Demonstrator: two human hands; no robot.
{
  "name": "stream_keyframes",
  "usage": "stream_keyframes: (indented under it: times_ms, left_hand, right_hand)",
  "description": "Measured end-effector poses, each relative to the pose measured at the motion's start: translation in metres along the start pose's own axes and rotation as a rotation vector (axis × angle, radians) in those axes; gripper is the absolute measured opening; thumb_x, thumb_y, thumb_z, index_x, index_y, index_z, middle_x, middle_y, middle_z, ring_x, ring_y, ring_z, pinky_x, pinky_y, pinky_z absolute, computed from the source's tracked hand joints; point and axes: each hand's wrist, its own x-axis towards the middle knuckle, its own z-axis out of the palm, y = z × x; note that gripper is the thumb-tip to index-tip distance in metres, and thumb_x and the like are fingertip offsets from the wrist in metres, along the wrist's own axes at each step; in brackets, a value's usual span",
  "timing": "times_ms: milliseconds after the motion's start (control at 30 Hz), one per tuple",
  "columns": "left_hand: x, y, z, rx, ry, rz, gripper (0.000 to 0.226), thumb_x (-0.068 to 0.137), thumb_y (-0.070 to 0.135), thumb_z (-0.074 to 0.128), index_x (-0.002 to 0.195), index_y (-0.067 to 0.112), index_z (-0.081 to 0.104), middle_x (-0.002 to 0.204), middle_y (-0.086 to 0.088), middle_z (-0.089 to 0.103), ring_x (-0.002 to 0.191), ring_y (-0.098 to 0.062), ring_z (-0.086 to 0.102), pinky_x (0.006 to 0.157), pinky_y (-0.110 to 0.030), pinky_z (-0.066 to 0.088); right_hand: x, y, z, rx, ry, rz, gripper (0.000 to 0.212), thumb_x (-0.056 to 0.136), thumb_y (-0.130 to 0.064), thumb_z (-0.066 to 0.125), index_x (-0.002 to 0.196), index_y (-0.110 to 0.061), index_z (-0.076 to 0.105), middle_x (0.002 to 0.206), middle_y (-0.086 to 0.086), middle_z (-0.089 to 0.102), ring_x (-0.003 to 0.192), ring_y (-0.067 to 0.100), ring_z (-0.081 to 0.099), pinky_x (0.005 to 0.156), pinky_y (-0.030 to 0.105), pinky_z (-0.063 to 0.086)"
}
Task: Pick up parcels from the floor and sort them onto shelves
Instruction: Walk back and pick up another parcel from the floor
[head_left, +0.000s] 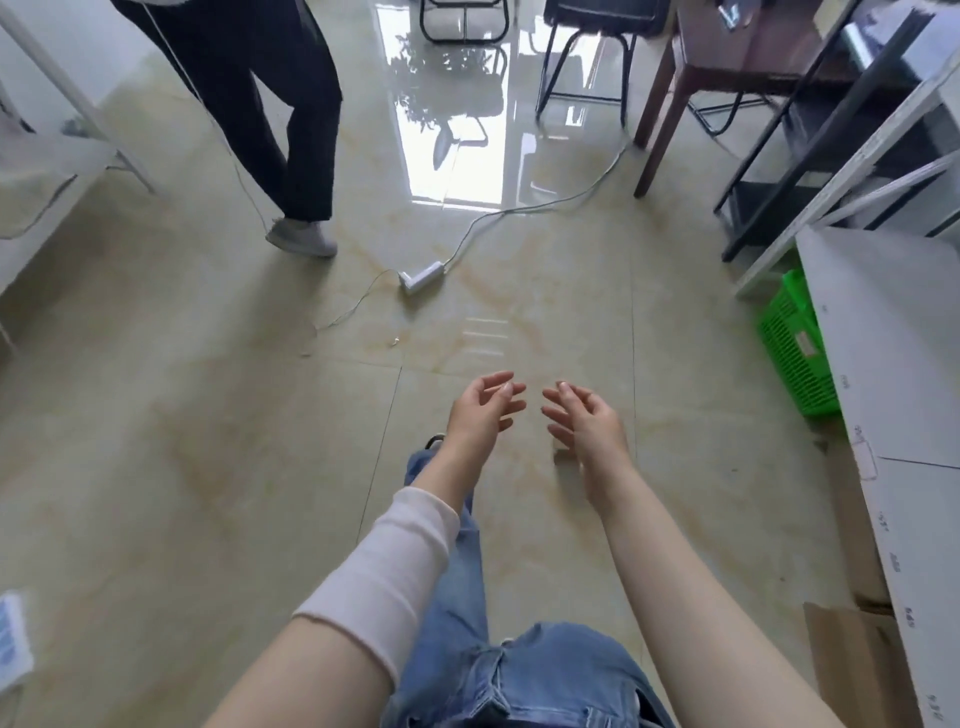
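Observation:
My left hand (480, 408) and my right hand (584, 421) are stretched out side by side over the bare tiled floor, palms facing each other, fingers apart, nothing in either. A white shelf board (893, 374) with small labels along its edge runs down the right side. A parcel with a blue-printed white label (13, 642) lies at the far left edge, partly cut off. Brown cardboard boxes (852, 660) sit on the floor under the shelf at the lower right.
Another person's dark-trousered legs and white shoe (301, 236) stand at the upper left. A white power strip (421, 275) with cables lies mid-floor. A green plastic basket (797, 345) sits beside the shelf. Chairs and a brown table (675, 93) stand at the back.

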Motion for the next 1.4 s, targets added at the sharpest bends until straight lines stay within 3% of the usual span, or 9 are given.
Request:
stream_keyframes:
  times_ms: [167, 300, 500, 667, 833, 967, 1067, 1267, 1400]
  left_hand:
    - [0.119, 0.075, -0.020, 0.006, -0.072, 0.027, 0.032, 0.098, 0.013, 0.043, 0.127, 0.005, 0.050, 0.111, -0.006, 0.062, 0.083, -0.007, 0.061, 0.075, -0.021, 0.045]
    - [0.209, 0.135, -0.049, 0.055, -0.006, 0.012, 0.030, 0.097, 0.013, 0.044, 0.126, 0.004, 0.051, 0.110, -0.005, 0.062, 0.084, -0.011, 0.060, 0.074, -0.021, 0.044]
    - [0.330, 0.190, -0.021, 0.139, -0.093, -0.038, 0.029, 0.098, 0.013, 0.044, 0.125, 0.006, 0.050, 0.111, -0.005, 0.062, 0.088, -0.015, 0.060, 0.073, -0.022, 0.044]
    - [0.427, 0.239, 0.048, 0.177, -0.214, -0.042, 0.031, 0.098, 0.014, 0.043, 0.127, 0.005, 0.049, 0.111, -0.005, 0.061, 0.092, -0.018, 0.060, 0.077, -0.022, 0.045]
    - [0.523, 0.292, 0.137, 0.252, -0.285, -0.043, 0.032, 0.098, 0.013, 0.042, 0.128, 0.003, 0.049, 0.113, -0.008, 0.062, 0.084, -0.012, 0.061, 0.074, -0.022, 0.044]
    - [0.578, 0.328, 0.215, 0.286, -0.382, -0.058, 0.032, 0.098, 0.012, 0.042, 0.128, 0.004, 0.049, 0.112, -0.005, 0.061, 0.082, -0.008, 0.060, 0.073, -0.021, 0.044]
    - [0.606, 0.353, 0.271, 0.328, -0.473, -0.052, 0.030, 0.097, 0.013, 0.043, 0.125, 0.006, 0.051, 0.110, -0.004, 0.063, 0.084, -0.011, 0.061, 0.074, -0.022, 0.045]
    - [0.655, 0.371, 0.387, 0.509, -0.750, -0.039, 0.027, 0.097, 0.015, 0.043, 0.123, 0.009, 0.052, 0.111, -0.004, 0.063, 0.096, -0.019, 0.062, 0.079, -0.025, 0.047]
    - [0.672, 0.378, 0.459, 0.618, -0.985, -0.042, 0.028, 0.097, 0.014, 0.044, 0.123, 0.007, 0.052, 0.111, -0.004, 0.063, 0.093, -0.018, 0.062, 0.080, -0.023, 0.048]
  right_hand:
    - [0.113, -0.065, 0.069, 0.050, 0.084, 0.014, 0.025, 0.097, -0.020, 0.047, 0.119, -0.009, 0.053, 0.110, 0.006, 0.061, 0.090, 0.018, 0.060, 0.072, 0.022, 0.047]
    - [0.189, -0.118, 0.115, 0.076, 0.140, 0.021, 0.016, 0.097, -0.020, 0.047, 0.109, -0.013, 0.055, 0.104, 0.003, 0.063, 0.083, 0.011, 0.059, 0.070, 0.021, 0.047]
    - [0.289, -0.176, 0.121, 0.113, 0.243, 0.036, 0.009, 0.096, -0.022, 0.048, 0.092, -0.023, 0.056, 0.093, -0.006, 0.064, 0.084, 0.011, 0.059, 0.072, 0.021, 0.047]
    - [0.382, -0.220, 0.087, 0.138, 0.348, 0.031, 0.008, 0.096, -0.023, 0.049, 0.100, -0.021, 0.056, 0.096, -0.005, 0.065, 0.089, 0.014, 0.061, 0.072, 0.022, 0.048]
    - [0.475, -0.288, 0.040, 0.222, 0.432, 0.001, 0.010, 0.096, -0.022, 0.049, 0.091, -0.025, 0.056, 0.099, -0.002, 0.064, 0.083, 0.010, 0.061, 0.069, 0.020, 0.047]
    - [0.529, -0.347, -0.006, 0.279, 0.523, -0.038, 0.010, 0.096, -0.019, 0.048, 0.103, -0.017, 0.055, 0.102, 0.002, 0.063, 0.078, 0.008, 0.058, 0.069, 0.020, 0.045]
    - [0.561, -0.381, -0.035, 0.323, 0.603, -0.050, 0.009, 0.096, -0.019, 0.047, 0.094, -0.020, 0.056, 0.106, 0.004, 0.062, 0.078, 0.008, 0.057, 0.068, 0.020, 0.045]
    - [0.603, -0.418, -0.099, 0.515, 0.865, -0.073, 0.015, 0.095, -0.022, 0.050, 0.108, -0.016, 0.054, 0.107, 0.003, 0.063, 0.095, 0.018, 0.060, 0.070, 0.021, 0.047]
    - [0.620, -0.436, -0.138, 0.645, 1.067, -0.120, 0.023, 0.095, -0.023, 0.051, 0.116, -0.014, 0.056, 0.095, -0.005, 0.064, 0.084, 0.009, 0.061, 0.070, 0.020, 0.048]
